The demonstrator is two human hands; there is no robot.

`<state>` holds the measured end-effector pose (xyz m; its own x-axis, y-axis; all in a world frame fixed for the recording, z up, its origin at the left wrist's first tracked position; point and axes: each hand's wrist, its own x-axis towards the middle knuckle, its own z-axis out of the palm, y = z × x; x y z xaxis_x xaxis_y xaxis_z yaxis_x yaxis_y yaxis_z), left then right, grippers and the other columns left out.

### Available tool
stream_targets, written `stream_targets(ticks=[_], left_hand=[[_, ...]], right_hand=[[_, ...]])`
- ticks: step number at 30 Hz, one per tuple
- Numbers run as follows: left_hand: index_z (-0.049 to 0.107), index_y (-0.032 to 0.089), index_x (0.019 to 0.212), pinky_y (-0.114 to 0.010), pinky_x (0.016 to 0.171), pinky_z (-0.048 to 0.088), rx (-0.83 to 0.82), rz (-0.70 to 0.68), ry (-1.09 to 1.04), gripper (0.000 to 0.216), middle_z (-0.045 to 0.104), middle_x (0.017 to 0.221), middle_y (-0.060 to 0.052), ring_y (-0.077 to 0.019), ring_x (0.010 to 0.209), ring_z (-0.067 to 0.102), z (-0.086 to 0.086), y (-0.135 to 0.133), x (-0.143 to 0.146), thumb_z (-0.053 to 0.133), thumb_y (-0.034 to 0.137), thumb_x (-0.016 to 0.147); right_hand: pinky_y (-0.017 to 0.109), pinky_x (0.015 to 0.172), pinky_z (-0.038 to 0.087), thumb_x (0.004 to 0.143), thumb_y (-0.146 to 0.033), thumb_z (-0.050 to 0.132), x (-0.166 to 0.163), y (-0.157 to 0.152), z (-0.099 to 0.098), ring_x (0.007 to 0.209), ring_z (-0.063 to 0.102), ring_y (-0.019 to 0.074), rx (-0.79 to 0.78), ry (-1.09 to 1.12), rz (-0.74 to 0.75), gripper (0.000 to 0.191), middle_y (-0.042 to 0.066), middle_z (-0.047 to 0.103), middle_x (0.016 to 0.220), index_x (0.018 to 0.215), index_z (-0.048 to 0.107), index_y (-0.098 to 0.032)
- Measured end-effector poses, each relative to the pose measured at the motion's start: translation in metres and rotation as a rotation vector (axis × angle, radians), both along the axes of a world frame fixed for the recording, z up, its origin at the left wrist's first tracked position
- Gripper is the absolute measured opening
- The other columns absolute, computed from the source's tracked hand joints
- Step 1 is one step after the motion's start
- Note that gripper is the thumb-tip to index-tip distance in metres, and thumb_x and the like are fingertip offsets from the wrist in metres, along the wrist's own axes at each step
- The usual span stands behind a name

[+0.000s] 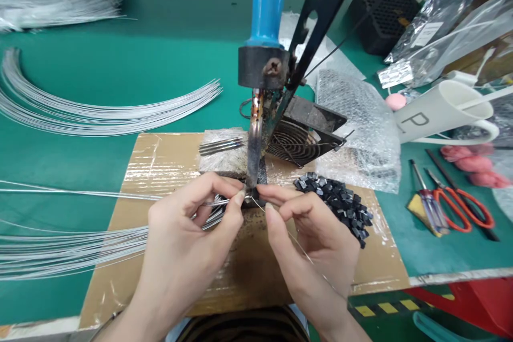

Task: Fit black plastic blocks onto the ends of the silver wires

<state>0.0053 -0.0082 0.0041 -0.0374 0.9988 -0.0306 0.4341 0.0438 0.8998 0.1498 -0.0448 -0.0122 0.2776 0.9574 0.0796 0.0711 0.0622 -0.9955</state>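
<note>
- Under the tip of the upright soldering iron (267, 16), centre of the bench, both hands worked close together; no brand visible on its blue handle.
- Left hand (196, 235): thumb and fingertips pinched a thin grey cable (138, 195), its end near the iron tip; rest of it trailed off left.
- Right hand (315, 240): thumb and index finger closed on a thin silvery wire (301, 249), solder by its look, angled up to the tip; exact contact too small to tell.
- More cut cables (108, 246) ran under the left hand; a curved bundle (120, 120) lay farther back on the green mat (172, 53).
- Black connector housings (340, 206) sat heaped just beside the right hand, on brown cardboard (380, 256) under glossy tape.
- Behind the iron: cooling fan (298, 136), tilted, bubble wrap (360, 128) next to it.
- Writing: white mug (441, 109), right, carried a big dark "P"; mark next to it not readable.
- Silver bag (441, 10), upper right, bore a white label (427, 35); print too small to read.
- Below the mug: orange-handled scissors (452, 212), plus a clear-handled screwdriver (432, 208) over a yellow sponge (416, 208).
</note>
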Motion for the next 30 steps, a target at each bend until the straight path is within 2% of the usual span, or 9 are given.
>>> stream_targets(ticks=[4,11,17,25,30], left_hand=[[0.074,0.025,0.079,-0.023,0.064,0.055,-0.004,0.004,-0.007,0.007,0.079,0.085,0.003,-0.0168,0.079,0.076,-0.0008,-0.0012,-0.0010,0.072,0.024,0.086],[0.072,0.025,0.075,-0.022,0.058,0.051,-0.006,-0.012,0.012,0.010,0.078,0.081,0.003,-0.0159,0.076,0.074,0.0001,0.0006,0.0010,0.072,0.024,0.085],[0.073,0.025,0.078,-0.020,0.059,0.051,-0.011,-0.014,0.012,0.008,0.079,0.085,0.003,-0.0153,0.078,0.075,-0.0002,-0.0005,-0.0006,0.073,0.024,0.085],[0.073,0.026,0.077,-0.018,0.060,0.051,0.032,-0.021,-0.026,0.009,0.079,0.081,0.006,-0.0124,0.076,0.074,-0.0012,0.0010,0.0020,0.072,0.021,0.085],[0.073,0.026,0.077,-0.018,0.060,0.052,0.028,-0.014,-0.002,0.008,0.079,0.082,0.006,-0.0128,0.077,0.075,-0.0003,0.0002,0.0007,0.072,0.021,0.084]], right_hand=[[0.035,0.100,0.058,0.091,-0.009,0.069,0.0000,-0.0010,-0.0008,0.110,0.078,0.0212,0.000,0.011,0.009,0.019,0.004,0.083,0.113,0.081,0.064,-0.025],[0.036,0.099,0.059,0.090,-0.010,0.071,0.0015,-0.0001,-0.0010,0.106,0.079,0.0221,-0.004,-0.015,0.005,0.019,0.005,0.083,0.113,0.081,0.064,-0.025],[0.036,0.098,0.060,0.091,-0.010,0.071,0.0000,0.0006,-0.0012,0.105,0.079,0.0216,0.006,-0.016,0.000,0.019,0.005,0.083,0.112,0.081,0.065,-0.025],[0.027,0.098,0.058,0.089,-0.007,0.072,0.0015,-0.0012,-0.0018,0.106,0.079,0.0164,0.031,-0.029,0.001,0.020,0.001,0.083,0.112,0.081,0.065,-0.024],[0.026,0.097,0.058,0.088,-0.006,0.072,0.0003,-0.0001,-0.0038,0.105,0.079,0.0157,0.051,-0.031,-0.001,0.020,0.001,0.083,0.111,0.082,0.065,-0.023]])
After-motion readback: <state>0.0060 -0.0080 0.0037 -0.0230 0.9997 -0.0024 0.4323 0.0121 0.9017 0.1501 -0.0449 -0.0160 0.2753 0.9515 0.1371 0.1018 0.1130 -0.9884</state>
